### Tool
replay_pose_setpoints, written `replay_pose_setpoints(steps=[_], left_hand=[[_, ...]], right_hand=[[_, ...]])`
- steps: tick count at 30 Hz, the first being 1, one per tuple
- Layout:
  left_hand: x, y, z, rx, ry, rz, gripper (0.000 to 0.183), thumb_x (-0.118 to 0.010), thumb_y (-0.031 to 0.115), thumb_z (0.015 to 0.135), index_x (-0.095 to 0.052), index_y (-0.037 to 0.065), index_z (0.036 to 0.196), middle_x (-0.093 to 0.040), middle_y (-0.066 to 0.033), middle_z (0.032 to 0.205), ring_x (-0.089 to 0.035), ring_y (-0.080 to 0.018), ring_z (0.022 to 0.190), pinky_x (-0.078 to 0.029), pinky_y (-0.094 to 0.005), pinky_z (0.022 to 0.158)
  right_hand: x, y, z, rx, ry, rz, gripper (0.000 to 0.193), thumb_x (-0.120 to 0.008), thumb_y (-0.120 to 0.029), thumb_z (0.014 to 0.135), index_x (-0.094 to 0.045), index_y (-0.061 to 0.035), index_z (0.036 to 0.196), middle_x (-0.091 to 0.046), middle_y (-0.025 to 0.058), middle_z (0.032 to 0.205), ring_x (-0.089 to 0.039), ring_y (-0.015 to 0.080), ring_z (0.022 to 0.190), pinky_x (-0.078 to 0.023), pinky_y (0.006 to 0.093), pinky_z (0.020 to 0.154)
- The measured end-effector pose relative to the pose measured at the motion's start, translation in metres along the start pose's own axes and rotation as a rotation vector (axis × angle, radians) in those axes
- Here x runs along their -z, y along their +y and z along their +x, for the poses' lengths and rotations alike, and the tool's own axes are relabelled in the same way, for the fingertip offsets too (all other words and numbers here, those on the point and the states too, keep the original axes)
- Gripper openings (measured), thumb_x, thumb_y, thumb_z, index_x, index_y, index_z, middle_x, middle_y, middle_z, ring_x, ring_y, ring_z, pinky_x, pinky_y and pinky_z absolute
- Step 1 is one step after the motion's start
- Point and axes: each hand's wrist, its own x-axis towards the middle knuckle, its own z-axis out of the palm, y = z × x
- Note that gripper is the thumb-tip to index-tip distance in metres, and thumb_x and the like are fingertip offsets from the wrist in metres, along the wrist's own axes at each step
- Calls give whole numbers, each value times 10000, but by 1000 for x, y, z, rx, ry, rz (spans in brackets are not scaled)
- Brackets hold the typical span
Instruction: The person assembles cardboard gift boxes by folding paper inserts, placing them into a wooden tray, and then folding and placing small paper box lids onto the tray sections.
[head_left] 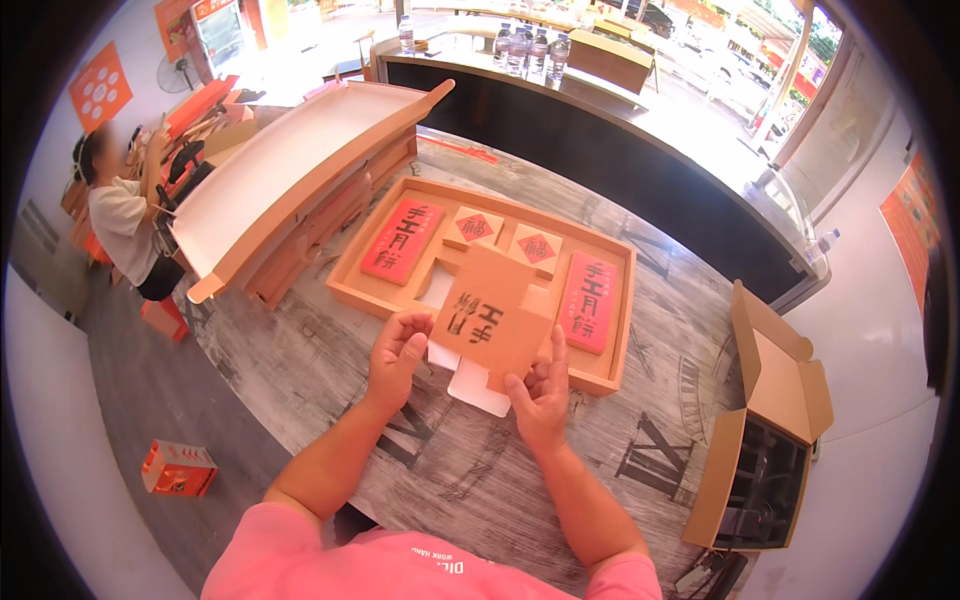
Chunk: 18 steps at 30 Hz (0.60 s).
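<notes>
My left hand (398,352) grips the left edge of a tan cardboard carton (492,310), thumb on its near side. The right hand (541,394) pinches the same carton at its lower right corner. Black brush-style characters mark the carton's face, and white inner flaps (478,388) hang out below it. Whether it is folded flat or partly opened I cannot tell. The carton is held above the front of a shallow orange-brown tray (355,298). Inside the tray lie a red slim box (403,241) at left, another red slim box (588,303) at right, and two small square boxes (473,227) between them.
Large nested box lids (310,170) stand at the table's left. An open brown carton (745,478) with dark contents sits at the right edge. Bottles (530,52) stand on the counter beyond. A person (128,210) sits at far left. An orange-and-white box (180,468) rests on the floor.
</notes>
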Motion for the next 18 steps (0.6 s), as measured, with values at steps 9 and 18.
replay_pose_setpoints(steps=[9, 18], left_hand=[[3, -3, -8, -113, -143, 244, 288, -658, 79, 1006, -603, 25, 1284, -633, -82, 1243, -626, -152, 1117, -524, -321, 960], [-2, -3, -10, -123, -265, 55, 300, -654, -31, 949, -593, 35, 1235, -572, -80, 1250, -595, -182, 1187, -522, -371, 1009]], right_hand=[[0, 7, -5, 77, -153, -136, 871, -602, 7, 974, -51, -32, 1648, -577, 169, 1338, -638, 203, 1134, -524, 314, 949], [0, 15, -4, 196, -135, -75, 845, -612, -58, 975, -82, 43, 1625, -555, 165, 1394, -583, 253, 1250, -468, 388, 1058]])
